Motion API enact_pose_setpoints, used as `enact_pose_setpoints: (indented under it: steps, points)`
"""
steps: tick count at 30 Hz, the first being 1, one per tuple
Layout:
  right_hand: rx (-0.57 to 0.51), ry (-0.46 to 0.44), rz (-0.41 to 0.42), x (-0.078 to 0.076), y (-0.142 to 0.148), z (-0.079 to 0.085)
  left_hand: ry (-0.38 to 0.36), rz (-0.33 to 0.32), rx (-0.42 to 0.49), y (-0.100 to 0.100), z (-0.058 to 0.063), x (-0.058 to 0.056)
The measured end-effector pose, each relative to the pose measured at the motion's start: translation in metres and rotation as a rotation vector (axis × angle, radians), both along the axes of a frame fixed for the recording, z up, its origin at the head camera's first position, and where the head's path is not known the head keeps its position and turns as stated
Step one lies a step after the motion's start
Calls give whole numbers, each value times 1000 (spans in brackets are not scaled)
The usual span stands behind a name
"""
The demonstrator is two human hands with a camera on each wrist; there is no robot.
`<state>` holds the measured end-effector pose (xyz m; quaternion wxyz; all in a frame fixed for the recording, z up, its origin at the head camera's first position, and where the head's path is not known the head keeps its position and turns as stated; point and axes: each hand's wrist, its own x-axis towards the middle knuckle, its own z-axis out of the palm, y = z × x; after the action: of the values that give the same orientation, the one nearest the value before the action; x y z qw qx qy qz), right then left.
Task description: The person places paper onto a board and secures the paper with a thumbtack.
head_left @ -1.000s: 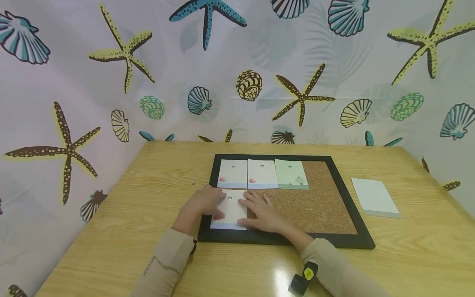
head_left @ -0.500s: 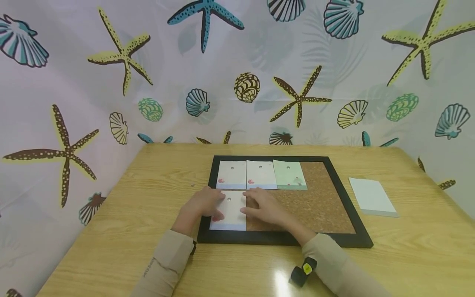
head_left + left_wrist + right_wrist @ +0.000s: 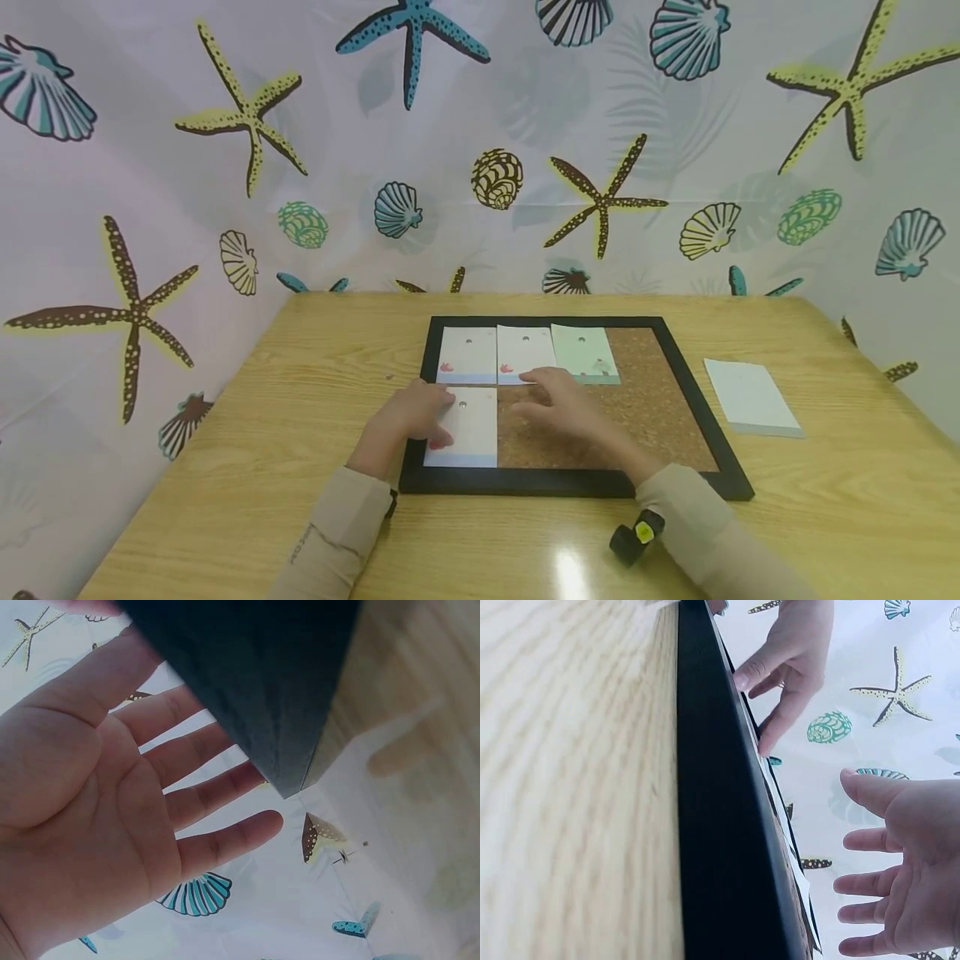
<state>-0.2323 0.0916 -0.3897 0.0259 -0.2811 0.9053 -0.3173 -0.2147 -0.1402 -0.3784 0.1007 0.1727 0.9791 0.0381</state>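
Observation:
A black-framed cork board (image 3: 645, 417) lies on the wooden table (image 3: 262, 433). Three cards are pinned along its top: two white (image 3: 468, 353) (image 3: 525, 352) and one green (image 3: 585, 353). A fourth white card (image 3: 471, 433) with a silver pin (image 3: 462, 406) sits at the lower left. My left hand (image 3: 417, 412) rests flat on that card's left edge, fingers straight (image 3: 187, 795). My right hand (image 3: 561, 402) hovers open above the cork, right of the card, fingers spread (image 3: 877, 885) and holding nothing. The frame's edge (image 3: 720, 825) fills the right wrist view.
A stack of pale paper cards (image 3: 752, 398) lies on the table to the right of the board. A small dark speck (image 3: 389, 376) sits on the table left of the frame. A starfish-and-shell curtain (image 3: 480, 142) closes off the back and sides.
My right hand has lifted off the lower-left card and moved right and up over the bare cork. My left hand has stayed on the card.

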Motion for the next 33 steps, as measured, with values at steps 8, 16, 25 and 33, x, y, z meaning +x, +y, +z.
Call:
enact_pose_setpoints:
  steps: [8,16,25,33]
  points:
    - [14,3,-51,-4,15,5,11,-16,2,-2,1,0]
    - [56,31,-112,-10,33,4,2,-32,14,-2,-2,-3]
    - [75,47,-166,-15,55,5,10,-21,8,-2,-3,-4]
    - [82,53,-183,-14,78,10,9,-11,11,-3,-3,-4]
